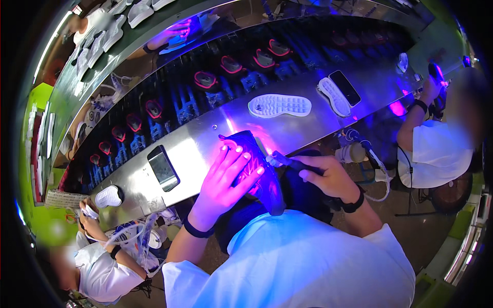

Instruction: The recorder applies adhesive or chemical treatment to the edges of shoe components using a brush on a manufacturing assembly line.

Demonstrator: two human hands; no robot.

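Note:
A dark shoe upper (270, 192) is held at the table's near edge, under purple-pink light. My left hand (223, 179) grips it from the left, fingers spread over its side. In my right hand (328, 177) is a brush (304, 166) with a dark handle. The pale bluish brush head is at the right side of the shoe, seemingly touching it. Just beyond the shoe, a white shoe sole (282, 106) lies flat on the metal table (226, 110), tread pattern showing.
Behind the table runs a dark conveyor (177, 97) carrying several red-lit shoes (205, 79). Phones lie left (163, 168) and right (345, 88), the right one beside another white sole (335, 96). Co-workers in white shirts sit left (110, 267) and right (436, 154). Tubing (382, 177) hangs at right.

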